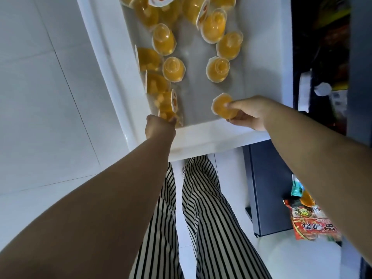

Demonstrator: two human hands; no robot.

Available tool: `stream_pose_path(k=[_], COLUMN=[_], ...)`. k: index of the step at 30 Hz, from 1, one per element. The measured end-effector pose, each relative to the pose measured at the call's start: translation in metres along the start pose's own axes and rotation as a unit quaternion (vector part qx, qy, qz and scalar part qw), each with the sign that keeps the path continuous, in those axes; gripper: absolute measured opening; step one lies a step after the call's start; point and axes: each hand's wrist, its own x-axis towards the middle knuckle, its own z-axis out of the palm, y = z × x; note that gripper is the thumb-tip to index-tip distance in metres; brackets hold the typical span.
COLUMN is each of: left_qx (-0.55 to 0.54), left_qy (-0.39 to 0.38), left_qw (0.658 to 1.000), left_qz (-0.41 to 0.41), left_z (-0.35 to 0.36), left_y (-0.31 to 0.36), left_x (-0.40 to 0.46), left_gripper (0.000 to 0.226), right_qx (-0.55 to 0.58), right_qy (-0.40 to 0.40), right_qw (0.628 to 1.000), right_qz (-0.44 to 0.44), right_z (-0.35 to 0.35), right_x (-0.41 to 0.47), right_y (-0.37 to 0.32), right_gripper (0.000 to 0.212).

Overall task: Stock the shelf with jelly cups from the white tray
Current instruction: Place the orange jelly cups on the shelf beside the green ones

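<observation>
Jelly cups lie scattered in the white tray. At its near edge, the right hand pinches one cup, and the left hand curls round another, likely gathering two at once for the shelf beside the tray.

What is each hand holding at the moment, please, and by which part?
The right hand pinches a jelly cup by its side wall near the rim. The left hand grips another jelly cup at the tray's near corner; where exactly is hidden.
</observation>
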Motion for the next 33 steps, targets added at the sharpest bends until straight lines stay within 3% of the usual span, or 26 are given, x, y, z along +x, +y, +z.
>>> stream_pose_path(k=[3,8,13,18,22,25,26,30,33], left_qx=[-0.045,-0.11,-0.268,-0.402,-0.458,-0.47,-0.467,-0.374,-0.342], left_qy=[-0.008,-0.026,-0.105,-0.204,-0.311,-0.373,-0.398,-0.514,-0.526], left_qw=[0.999,0.994,0.958,0.892,0.826,0.776,0.757,0.694,0.661], left_qz=[-0.004,0.003,-0.004,0.045,0.11,0.194,0.223,0.338,0.412], left_z=[-0.001,-0.005,-0.024,-0.081,-0.134,-0.172,-0.184,-0.23,-0.255], left_y=[-0.002,-0.006,-0.002,0.036,0.078,0.11,0.119,0.15,0.163], left_x=[0.004,0.003,-0.037,-0.101,-0.171,-0.23,-0.247,-0.314,-0.369], left_gripper=[0.051,0.032,0.035,0.002,0.012,0.015,0.017,0.041,0.047], right_qx=[0.065,0.144,0.174,0.269,0.305,0.329,0.329,0.304,0.304], right_qy=[-0.031,-0.112,-0.181,-0.254,-0.289,-0.285,-0.275,-0.188,-0.128], right_qw=[0.997,0.983,0.967,0.924,0.888,0.86,0.856,0.843,0.812], right_qz=[-0.009,-0.031,-0.045,-0.092,-0.186,-0.266,-0.29,-0.401,-0.481], right_z=[-0.003,-0.007,-0.006,-0.012,-0.024,-0.038,-0.042,-0.059,-0.074], right_x=[-0.003,-0.013,-0.045,-0.12,-0.199,-0.273,-0.298,-0.406,-0.476], right_y=[0.001,-0.004,-0.008,-0.033,-0.06,-0.08,-0.086,-0.087,-0.071], right_gripper=[0.017,0.008,0.015,0.02,0.045,0.077,0.076,0.037,0.039])
